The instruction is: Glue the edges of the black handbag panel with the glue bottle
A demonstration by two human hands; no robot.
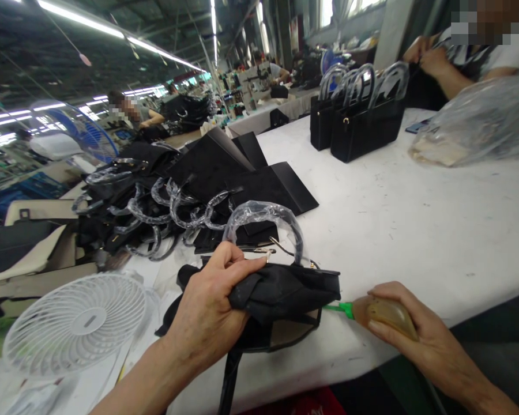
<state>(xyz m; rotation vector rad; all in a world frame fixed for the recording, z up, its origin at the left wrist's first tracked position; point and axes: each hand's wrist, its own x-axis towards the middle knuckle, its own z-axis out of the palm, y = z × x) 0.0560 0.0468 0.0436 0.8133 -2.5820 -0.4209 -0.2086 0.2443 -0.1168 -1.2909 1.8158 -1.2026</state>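
In the middle of the view, my left hand is closed around the bunched black lining of a black handbag. The bag lies tilted at the table's near edge, its curved handle wrapped in clear plastic. My right hand grips a glue bottle, amber and soft-sided, with a green cap and thin nozzle. Its nozzle tip points left at the bag's right edge; whether it touches, I cannot tell.
A heap of black bags and flat black panels lies left and beyond. A white fan stands near left. Finished handbags stand at the far right, by a plastic bag and a co-worker's hands.
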